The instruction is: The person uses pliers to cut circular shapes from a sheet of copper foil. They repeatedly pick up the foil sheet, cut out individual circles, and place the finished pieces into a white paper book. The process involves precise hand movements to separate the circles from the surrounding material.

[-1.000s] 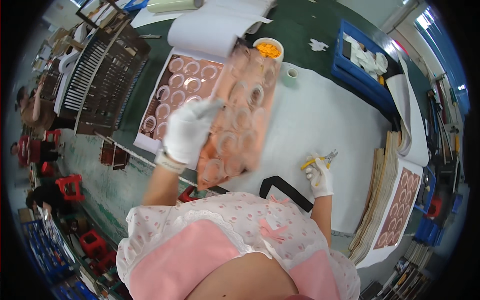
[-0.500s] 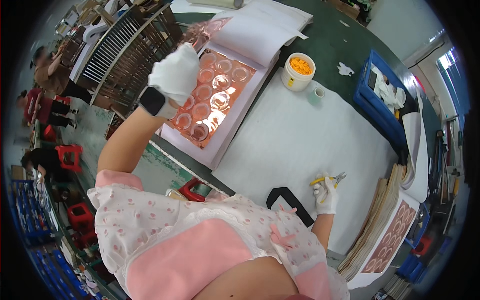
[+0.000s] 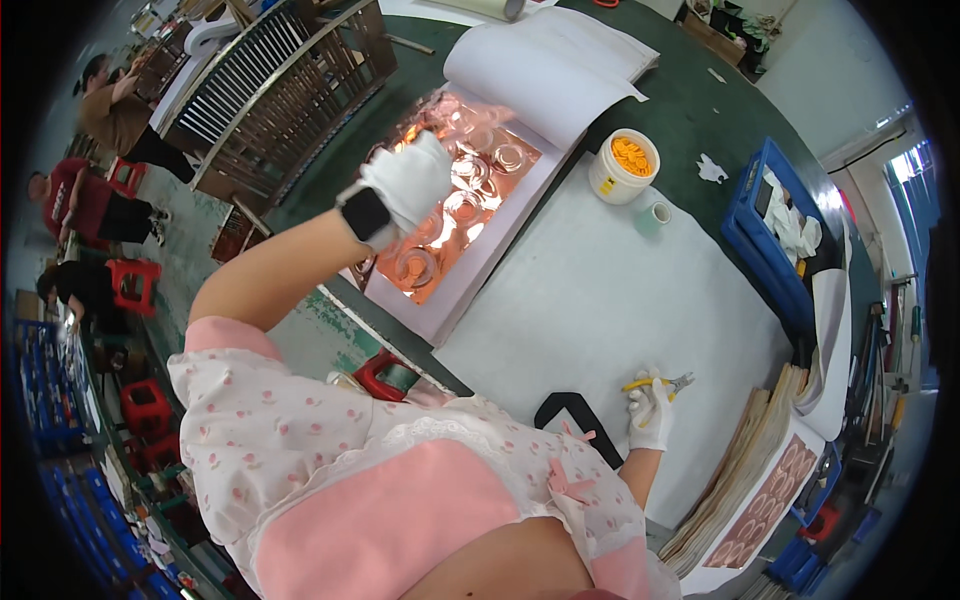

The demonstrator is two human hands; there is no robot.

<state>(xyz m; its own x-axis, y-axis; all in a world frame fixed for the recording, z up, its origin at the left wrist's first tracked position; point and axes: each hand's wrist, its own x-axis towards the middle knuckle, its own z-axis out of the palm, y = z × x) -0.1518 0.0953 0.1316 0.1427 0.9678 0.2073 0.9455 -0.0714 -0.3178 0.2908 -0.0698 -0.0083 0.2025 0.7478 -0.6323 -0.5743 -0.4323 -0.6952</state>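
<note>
My left hand, in a white glove with a black watch at the wrist, is closed at the upper left edge of a shiny copper-coloured foil sheet. Raised rings show on the foil, which bunches up, crumpled and blurred, beyond my fingertips. It lies on a stack of white paper. Low on the right, my gloved right hand rests on the white-covered table, closed round yellow-handled pliers whose metal jaws point right. Beside that hand lies a black angular frame-like piece.
A white tub of orange pieces and a pale green cup stand at the far middle. A blue crate sits far right, above a layered stack with a ring-patterned sheet. A slatted rack stands left; people work beyond.
My left hand has moved right over the foil, and the crumpled part has swung over the sheet's upper end. My right hand keeps hold of the pliers. The view has shifted slightly.
</note>
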